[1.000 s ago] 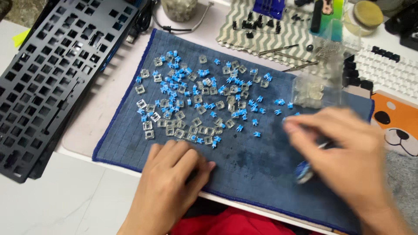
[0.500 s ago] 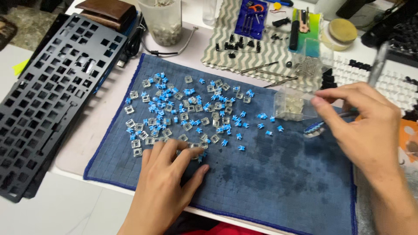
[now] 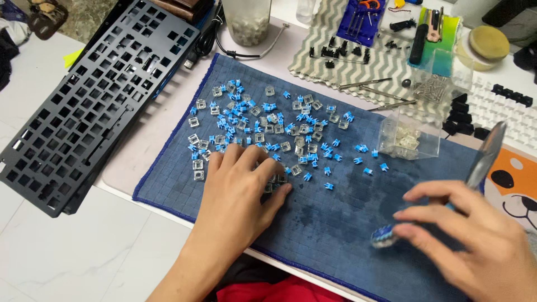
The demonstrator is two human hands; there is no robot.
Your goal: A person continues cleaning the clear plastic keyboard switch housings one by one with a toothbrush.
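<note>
Worktop: pale and smooth, crowded along its far edge with tools and parts.
Mat: a large blue cloth mat with a fine waffle weave and a darker bound edge, lying flat in front of the person.
Keyboard plate: a black rigid frame pierced by rows of square holes, lying at an angle just left of the mat.
Chevron cloth: grey-and-white zigzag fabric behind the mat, carrying small black parts and thin metal tools.
Left hand: laid palm-down on the mat, fingers spread and flat over the near edge of the scattered parts; it grasps nothing visible.
Right hand: low on the mat's right side, fingers curled around a blurred silvery tool; a small blue-and-white piece sits at its fingertips.
Clear box: a small transparent plastic container on the mat's far right, holding clear housings.
Switch parts: many tiny blue stems and clear square housings, strewn loosely across the mat's upper left.
Cup: translucent, behind the mat, with pale small pieces inside.
</note>
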